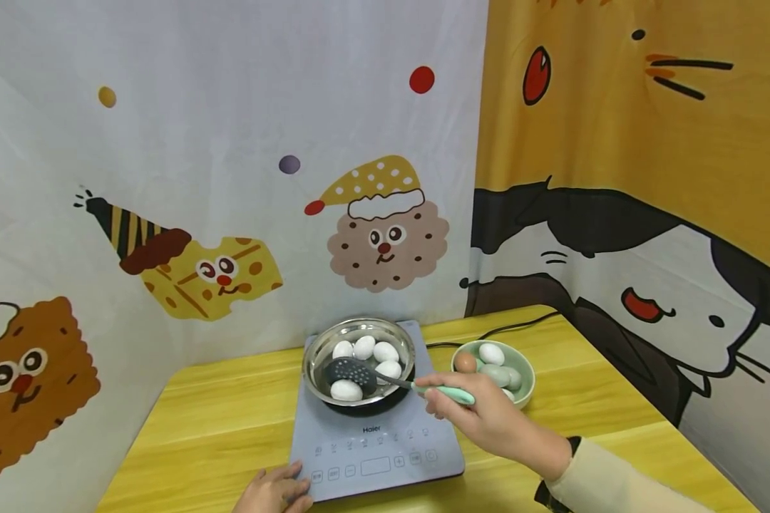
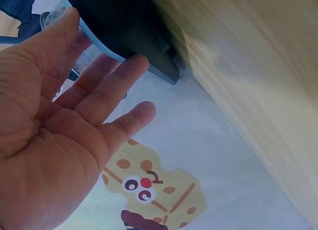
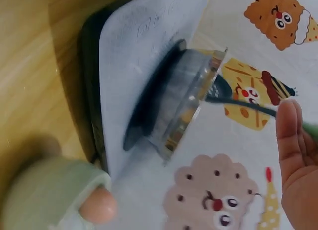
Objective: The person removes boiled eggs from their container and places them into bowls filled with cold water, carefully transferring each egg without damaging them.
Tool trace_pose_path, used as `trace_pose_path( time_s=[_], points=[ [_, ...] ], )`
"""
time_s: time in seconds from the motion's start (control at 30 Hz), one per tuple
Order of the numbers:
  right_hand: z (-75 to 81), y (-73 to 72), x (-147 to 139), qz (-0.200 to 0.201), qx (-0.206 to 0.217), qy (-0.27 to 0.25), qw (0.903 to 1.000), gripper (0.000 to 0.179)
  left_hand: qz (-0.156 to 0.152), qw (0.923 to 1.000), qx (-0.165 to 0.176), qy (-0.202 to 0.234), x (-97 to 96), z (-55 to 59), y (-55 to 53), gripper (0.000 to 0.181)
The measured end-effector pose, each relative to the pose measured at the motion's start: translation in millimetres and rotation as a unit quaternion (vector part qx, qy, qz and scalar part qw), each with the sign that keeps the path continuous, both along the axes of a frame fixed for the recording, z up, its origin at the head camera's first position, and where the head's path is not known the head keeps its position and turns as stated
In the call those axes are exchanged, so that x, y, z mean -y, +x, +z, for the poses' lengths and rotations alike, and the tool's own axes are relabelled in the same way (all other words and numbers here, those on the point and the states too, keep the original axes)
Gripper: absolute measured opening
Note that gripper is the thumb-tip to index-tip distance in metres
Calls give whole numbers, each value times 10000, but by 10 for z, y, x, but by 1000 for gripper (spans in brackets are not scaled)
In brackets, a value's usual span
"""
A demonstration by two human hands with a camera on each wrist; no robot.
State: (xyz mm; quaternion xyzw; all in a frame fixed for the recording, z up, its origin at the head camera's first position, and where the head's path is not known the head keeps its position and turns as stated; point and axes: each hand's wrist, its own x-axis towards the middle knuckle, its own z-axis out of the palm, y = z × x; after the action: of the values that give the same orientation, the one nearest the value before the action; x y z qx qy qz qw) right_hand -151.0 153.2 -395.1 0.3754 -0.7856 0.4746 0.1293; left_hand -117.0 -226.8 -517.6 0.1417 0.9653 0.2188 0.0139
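My right hand (image 1: 484,417) grips the mint-green handle of a black slotted spoon (image 1: 353,373). Its perforated head is inside a shiny metal pan (image 1: 312,356), among several white eggs (image 1: 364,348). One egg (image 1: 346,390) lies at the near side of the pan, right by the spoon's head. Under the pan is a grey-white induction cooker (image 1: 334,434). My left hand (image 1: 274,491) is at the cooker's front left corner, its fingers lightly bent and touching the edge. In the left wrist view, the fingertips (image 2: 135,65) meet the cooker's rim from outside.
A pale green bowl (image 1: 530,385) stands to the right of the cooker, under the right forearm's far side, with brown, white and greenish eggs in it. A black cord (image 1: 513,327) runs back right across the yellow wood-grain table (image 1: 218,413). Printed cartoon curtains (image 1: 231,142) hang close behind.
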Motion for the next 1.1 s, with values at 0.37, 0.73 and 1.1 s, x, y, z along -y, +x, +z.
trace_pose_path(
  time_s=[0.37, 0.73, 1.1],
  points=[
    [-40, -159, -43, -1224, 4183, -2694, 8588, 40, 14, 9995, -273, -148, 62, -235, -65, 33],
    [196, -163, -378, -1488, 3814, -2794, 8686, 40, 74, 9995, 250, 163, -59, 157, 60, 29],
    [278, -94, -1097, -1737, 3528, -2901, 8725, 29, 117, 9997, 148, 140, -86, 210, 88, 27]
  ],
)
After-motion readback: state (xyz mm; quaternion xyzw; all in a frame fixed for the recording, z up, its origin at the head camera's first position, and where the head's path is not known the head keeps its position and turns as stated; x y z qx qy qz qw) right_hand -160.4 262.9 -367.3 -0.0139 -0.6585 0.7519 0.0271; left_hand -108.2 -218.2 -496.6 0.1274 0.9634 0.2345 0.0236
